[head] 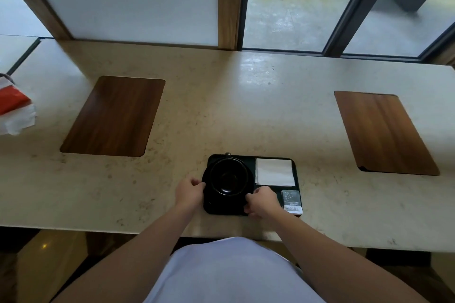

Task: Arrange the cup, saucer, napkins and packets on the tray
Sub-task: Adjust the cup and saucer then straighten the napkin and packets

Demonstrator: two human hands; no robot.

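Observation:
A black rectangular tray [273,156] lies near the table's front edge. On its left half sits a black saucer [209,200] with a black cup [229,177] on it, handle pointing away from me. White folded napkins [274,171] fill the tray's back right part. Grey packets [291,200] lie at its front right corner. My left hand [189,193] pinches the saucer's left rim. My right hand [262,202] grips the saucer's right front rim, next to the packets.
Two dark wooden insets [113,117] [385,133] are set into the beige stone table. A red and white tissue pack [14,112] lies at the far left. Windows and a wooden post stand behind the table.

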